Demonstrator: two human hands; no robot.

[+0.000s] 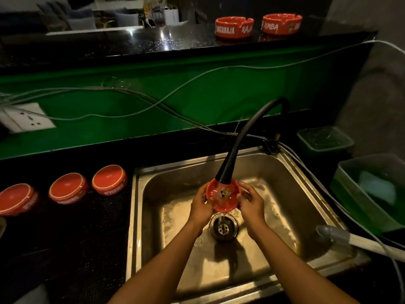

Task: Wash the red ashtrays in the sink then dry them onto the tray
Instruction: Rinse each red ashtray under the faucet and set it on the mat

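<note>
A red ashtray [221, 204] is held over the steel sink [285, 172], right under the black faucet head [225, 174], with water running into it. My left hand [200, 207] grips its left rim and my right hand [251, 202] grips its right rim. Three red ashtrays [109, 179] [68, 188] [16, 199] lie upside down in a row on the dark mat-like tray [87, 227] left of the sink. Two more red ashtrays [234, 26] [281, 23] stand upright on the black upper counter.
The drain [223, 228] lies below the hands. Loose cables [153, 104] run along the green wall. A wall socket [24, 118] is at the left. Clear plastic tubs [324, 139] [372, 187] stand right of the sink, and a grey-and-white handle [350, 239] lies over its right rim.
</note>
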